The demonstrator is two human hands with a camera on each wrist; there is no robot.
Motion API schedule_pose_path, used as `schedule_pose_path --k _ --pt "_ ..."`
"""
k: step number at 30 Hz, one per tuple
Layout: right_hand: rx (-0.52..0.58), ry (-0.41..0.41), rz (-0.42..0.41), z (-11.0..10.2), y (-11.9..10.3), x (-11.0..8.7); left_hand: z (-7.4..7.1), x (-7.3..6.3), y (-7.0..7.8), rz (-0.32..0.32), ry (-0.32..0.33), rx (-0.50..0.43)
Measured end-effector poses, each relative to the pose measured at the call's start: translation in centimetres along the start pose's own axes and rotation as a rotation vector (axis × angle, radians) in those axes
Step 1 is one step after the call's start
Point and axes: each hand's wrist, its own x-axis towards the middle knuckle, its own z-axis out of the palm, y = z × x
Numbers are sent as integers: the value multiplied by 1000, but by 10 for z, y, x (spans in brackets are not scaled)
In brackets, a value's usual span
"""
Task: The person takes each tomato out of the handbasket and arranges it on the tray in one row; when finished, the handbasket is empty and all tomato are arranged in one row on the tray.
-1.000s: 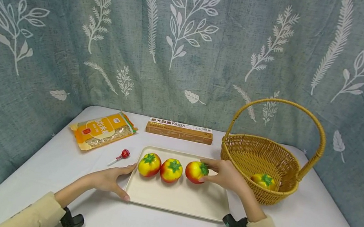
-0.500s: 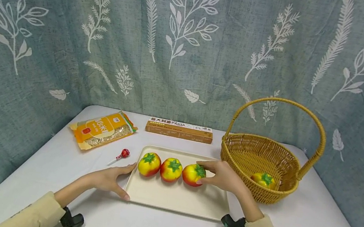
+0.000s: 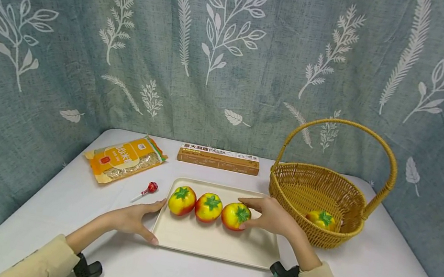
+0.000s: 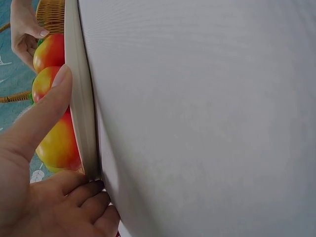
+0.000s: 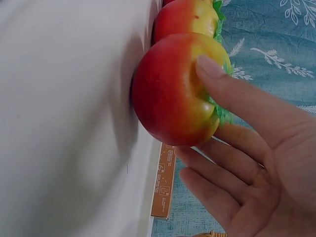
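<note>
A row of red-and-yellow fruits with green leafy caps, tomato- or persimmon-like, stands on a cream tray (image 3: pixel 214 244): the left fruit (image 3: pixel 182 201), the middle fruit (image 3: pixel 208 207) and the right fruit (image 3: pixel 236 216). My right hand (image 3: pixel 272 216) holds the right fruit from its right side. In the right wrist view its thumb (image 5: pixel 210 65) presses on the fruit (image 5: pixel 168 94), with the other fingers partly hidden behind it. Around the tray's left end my left hand (image 3: pixel 132 219) holds on, thumb at the front corner, fingers bent against the side.
Right of the tray stands a wicker basket (image 3: pixel 307 176) with a tall handle and a similar fruit (image 3: pixel 322 219) inside. A pasta box (image 3: pixel 218 160) lies behind the tray. To the left are an orange grain packet (image 3: pixel 127 157) and a red lollipop (image 3: pixel 152 187).
The right hand has shifted slightly left with the right fruit, bringing it close to the middle one. The fruit's green cap has turned from facing right to facing up. The left hand stays put.
</note>
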Motion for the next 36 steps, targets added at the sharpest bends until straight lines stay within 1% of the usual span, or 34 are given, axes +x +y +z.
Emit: schedule_pose_path --k 7,14,17,26,29,36 --pt "-16 2 -21 2 2 1 0 0 0 3 5 -7" --pt "-10 12 -14 3 1 0 -1 -3 0 49 1 10" --pt "-9 13 -19 3 0 0 -1 -3 1 53 1 8" --pt "4 6 -17 0 -1 -1 -1 0 -2 42 -1 3" --pt "37 8 -10 -3 -2 -3 0 1 -3 38 1 -4" --pt "73 45 11 -13 -1 -8 1 1 -4 42 7 -1"
